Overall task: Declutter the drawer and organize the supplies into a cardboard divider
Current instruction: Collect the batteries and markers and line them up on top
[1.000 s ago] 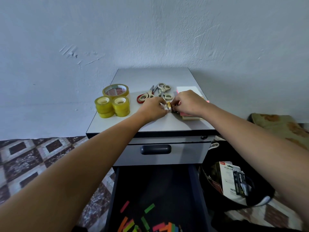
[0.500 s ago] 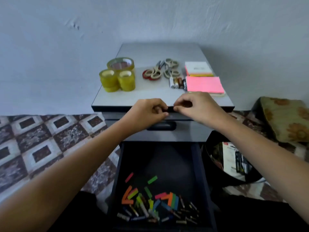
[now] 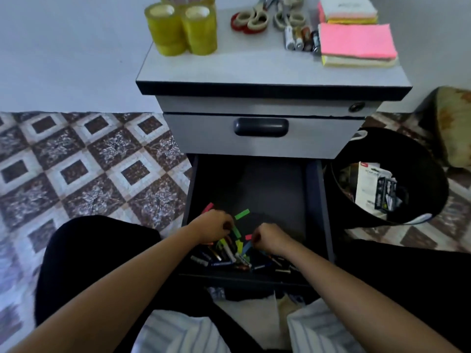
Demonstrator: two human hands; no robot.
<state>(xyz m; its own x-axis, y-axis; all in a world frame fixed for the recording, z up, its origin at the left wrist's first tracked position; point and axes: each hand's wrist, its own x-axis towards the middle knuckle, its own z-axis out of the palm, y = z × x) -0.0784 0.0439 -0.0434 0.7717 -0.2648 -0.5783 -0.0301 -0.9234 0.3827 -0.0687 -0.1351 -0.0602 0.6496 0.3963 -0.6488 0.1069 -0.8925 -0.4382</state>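
The lower drawer (image 3: pixel 314 200) of a grey cabinet stands pulled out. At its front lies a heap of batteries (image 3: pixel 224 261) mixed with small coloured paper strips (image 3: pixel 242 214). My left hand (image 3: pixel 214 226) and my right hand (image 3: pixel 271 238) both reach into this heap with fingers curled down. The fingertips are hidden, so I cannot tell whether either hand holds anything. On the cabinet top (image 3: pixel 254 70) sit yellow tape rolls (image 3: pixel 178 26), scissors (image 3: pixel 252 19), a row of batteries (image 3: pixel 300 38) and pink and yellow sticky-note pads (image 3: pixel 356 40). No cardboard divider is in view.
The upper drawer with its dark handle (image 3: pixel 261 126) is closed. A black bin (image 3: pixel 420 161) holding packaging stands right of the open drawer. A cushion (image 3: pixel 456 123) lies behind it. Patterned floor tiles (image 3: pixel 89 161) spread to the left. My knees flank the drawer front.
Both hands left the batteries on the cabinet top, came back past its front edge and dropped into the open lower drawer. The view tilted down with them.
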